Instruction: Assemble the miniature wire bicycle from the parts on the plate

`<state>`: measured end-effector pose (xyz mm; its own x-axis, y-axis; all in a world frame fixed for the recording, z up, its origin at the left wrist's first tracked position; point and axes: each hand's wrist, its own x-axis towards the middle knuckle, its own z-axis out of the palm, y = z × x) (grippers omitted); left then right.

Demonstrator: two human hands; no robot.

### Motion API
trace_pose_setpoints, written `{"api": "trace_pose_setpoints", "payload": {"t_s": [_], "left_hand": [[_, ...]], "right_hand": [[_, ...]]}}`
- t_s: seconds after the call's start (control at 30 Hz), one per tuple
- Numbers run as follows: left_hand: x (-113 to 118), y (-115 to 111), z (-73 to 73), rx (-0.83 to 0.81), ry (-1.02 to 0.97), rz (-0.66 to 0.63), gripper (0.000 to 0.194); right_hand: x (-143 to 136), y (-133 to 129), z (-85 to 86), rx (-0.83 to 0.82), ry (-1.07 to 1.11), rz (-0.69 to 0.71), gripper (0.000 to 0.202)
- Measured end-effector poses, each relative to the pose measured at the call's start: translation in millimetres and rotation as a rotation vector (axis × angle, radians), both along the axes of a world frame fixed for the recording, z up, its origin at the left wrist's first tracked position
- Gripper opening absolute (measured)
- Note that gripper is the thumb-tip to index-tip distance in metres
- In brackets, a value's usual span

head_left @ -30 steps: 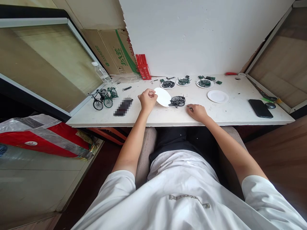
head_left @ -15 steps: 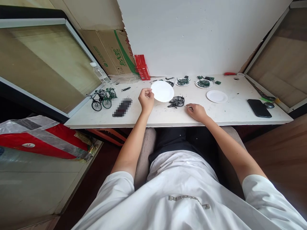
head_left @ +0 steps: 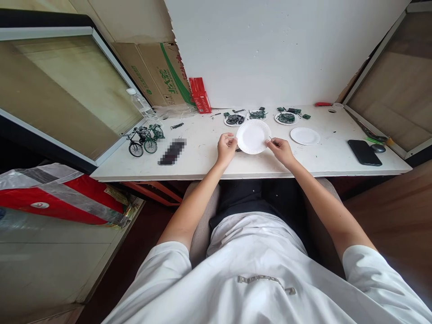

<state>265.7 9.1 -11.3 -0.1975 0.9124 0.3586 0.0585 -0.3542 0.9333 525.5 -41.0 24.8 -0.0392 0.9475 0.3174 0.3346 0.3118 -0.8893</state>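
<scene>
A white paper plate (head_left: 254,136) with a ridged rim is raised above the table, tilted, its face towards me. My left hand (head_left: 226,147) pinches its left edge between thumb and fingers. At the opposite edge, my right hand (head_left: 281,150) grips the rim with the thumb. Something small and dark shows at the right fingers, too small to name. Beneath the plate, a black part (head_left: 238,150) peeks out; the rest of the pile there is hidden.
Behind stand plates with black parts (head_left: 235,119) and green parts (head_left: 286,117). Another white plate (head_left: 305,136) lies to the right, near a black phone (head_left: 365,152). Left are assembled model bicycles (head_left: 143,138), a bottle (head_left: 141,104) and a blurred dark rectangle (head_left: 172,151).
The plate and my left hand have moved right and nearer, over the pile of black bicycle parts. My right hand has risen from beside the pile to grasp the plate's right edge.
</scene>
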Motion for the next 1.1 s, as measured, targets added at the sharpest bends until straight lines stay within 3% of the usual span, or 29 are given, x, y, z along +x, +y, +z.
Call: {"api": "trace_pose_setpoints", "payload": {"t_s": [0.1, 0.27, 0.4, 0.57, 0.73, 0.87, 1.1], "left_hand": [[0.2, -3.1, -2.5, 0.008, 0.057, -0.051, 0.017], [-5.1, -1.7, -11.2, 0.098, 0.21, 0.019, 0.014], [-5.4, 0.5, -13.8, 0.063, 0.187, 0.019, 0.017], [-4.2, -0.9, -12.3, 0.073, 0.186, 0.027, 0.015], [-4.8, -1.0, -14.1, 0.112, 0.223, 0.015, 0.012], [-5.3, -0.9, -14.4, 0.099, 0.248, 0.003, 0.009], [-5.7, -1.6, -13.8, 0.085, 0.261, 0.002, 0.008]], "right_hand": [[17.4, 12.8, 0.9, -0.034, 0.001, -0.085, 0.062], [73.7, 37.0, 6.0, -0.06, -0.085, -0.356, 0.038], [127.3, 45.6, 4.7, 0.021, -0.302, -0.602, 0.037], [175.4, 46.3, -6.2, -0.099, -0.359, -0.758, 0.039], [189.8, 43.6, -9.8, -0.239, -0.423, -0.768, 0.024], [190.9, 39.2, -6.7, -0.328, -0.474, -0.819, 0.022], [200.9, 40.8, -7.2, -0.383, -0.476, -0.784, 0.018]]}}
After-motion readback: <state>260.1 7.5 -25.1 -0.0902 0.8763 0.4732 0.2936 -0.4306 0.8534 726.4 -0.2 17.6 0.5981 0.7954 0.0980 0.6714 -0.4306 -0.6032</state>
